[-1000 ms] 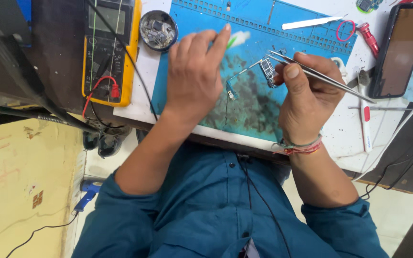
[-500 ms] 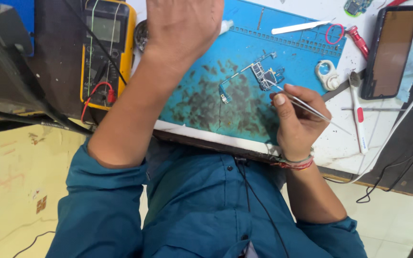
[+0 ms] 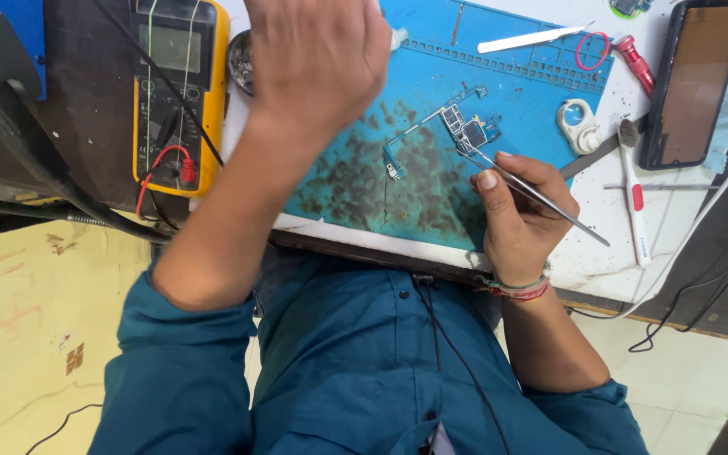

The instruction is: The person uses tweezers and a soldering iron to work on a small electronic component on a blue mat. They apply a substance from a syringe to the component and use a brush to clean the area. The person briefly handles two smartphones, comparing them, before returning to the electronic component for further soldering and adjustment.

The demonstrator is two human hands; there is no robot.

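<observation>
Head view: workbench seen from above, blue work mat [image 3: 431, 168] in the middle.
Right hand [image 3: 516, 223]: at 4 o'clock of the mat, pinching slim metal tweezers [image 3: 526, 187] between thumb and fingers; the tips touch the circuit board.
Circuit board [image 3: 465, 131]: small, lying flat on the mat just above the right hand, with a thin flex strip trailing toward 8 o'clock.
Handling: my judgement is that the board is light, stiff and fragile; hold it by the bare edges, away from the chips, and spare the flex any bending.
Left hand [image 3: 318, 59]: raised over the mat's upper left corner, fingers loosely curled, back toward the camera; I cannot tell whether it holds anything.
Multimeter [image 3: 179, 93]: yellow case, grey screen, at 9 o'clock of the mat, red lead plugged in.
Phone [image 3: 691, 80]: dark rectangle with a brownish screen, at 2 o'clock.
White pen-shaped tool [image 3: 634, 202]: at 3 o'clock, red patch on its body.
Labels: none readable.
</observation>
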